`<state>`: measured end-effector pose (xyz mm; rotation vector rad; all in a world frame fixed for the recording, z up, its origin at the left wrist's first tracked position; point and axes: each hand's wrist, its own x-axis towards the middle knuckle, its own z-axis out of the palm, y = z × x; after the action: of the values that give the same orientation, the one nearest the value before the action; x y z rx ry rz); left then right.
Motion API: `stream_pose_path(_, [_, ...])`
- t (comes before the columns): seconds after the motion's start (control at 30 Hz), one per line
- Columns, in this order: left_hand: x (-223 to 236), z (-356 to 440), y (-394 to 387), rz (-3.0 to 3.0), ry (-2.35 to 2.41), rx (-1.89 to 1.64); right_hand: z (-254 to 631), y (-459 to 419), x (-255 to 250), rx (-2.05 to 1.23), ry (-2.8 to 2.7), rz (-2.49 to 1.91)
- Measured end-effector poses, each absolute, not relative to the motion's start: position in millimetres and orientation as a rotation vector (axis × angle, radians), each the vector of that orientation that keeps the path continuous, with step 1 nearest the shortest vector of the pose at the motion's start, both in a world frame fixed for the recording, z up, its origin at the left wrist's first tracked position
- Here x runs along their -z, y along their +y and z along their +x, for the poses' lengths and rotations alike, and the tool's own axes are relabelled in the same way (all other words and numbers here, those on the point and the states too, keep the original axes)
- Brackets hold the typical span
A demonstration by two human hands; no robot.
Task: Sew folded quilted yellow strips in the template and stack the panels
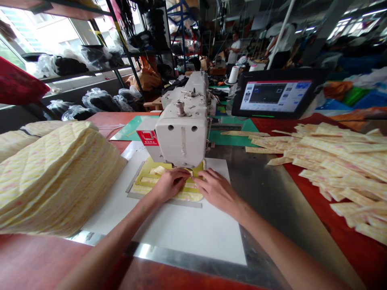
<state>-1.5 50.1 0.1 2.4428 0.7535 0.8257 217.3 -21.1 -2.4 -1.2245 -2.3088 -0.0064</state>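
Note:
Under the head of a white sewing machine (183, 137) lies a yellow quilted fabric piece (184, 196) with a slotted yellow template (143, 174) over it. My left hand (171, 183) is closed, its fingertips pinching a small pale fabric strip (191, 172) just in front of the machine head. Opposite it, my right hand (216, 188) has its fingers bent and thumb tip at the same strip. The fingertips of both hands nearly meet. Part of the strip is hidden by the fingers and the machine.
A tall stack of quilted yellow panels (57, 177) stands on the left. Many loose fabric strips (329, 161) are heaped on the right. Behind them a control screen (275, 96) stands on the table. A white sheet (193, 233) lies beneath the work. People are in the background.

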Motion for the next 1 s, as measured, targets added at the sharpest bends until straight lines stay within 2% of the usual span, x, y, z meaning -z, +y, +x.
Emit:
stream_pose_path(0.17, [-1.8,-5.3,51.5,2.458,0.764,-0.770,212.2,-14.1,3.7,0.030,-2.324,-1.256])
stream_pose_path(0.33, [1.8,-10.4,41.6,2.647,0.821,-0.854,216.2,-9.3,12.1,-0.159,-2.160,-1.232])
stream_pose_path(0.5, [2.8,-14.1,35.1,2.530,0.866,-0.876,227.5,-10.0,19.0,-0.282,-2.090,-1.195])
stream_pose_path(1.0, [8.5,-1.4,54.4,2.439,0.937,-0.939,237.4,-4.8,17.6,-0.157,-2.155,-1.163])
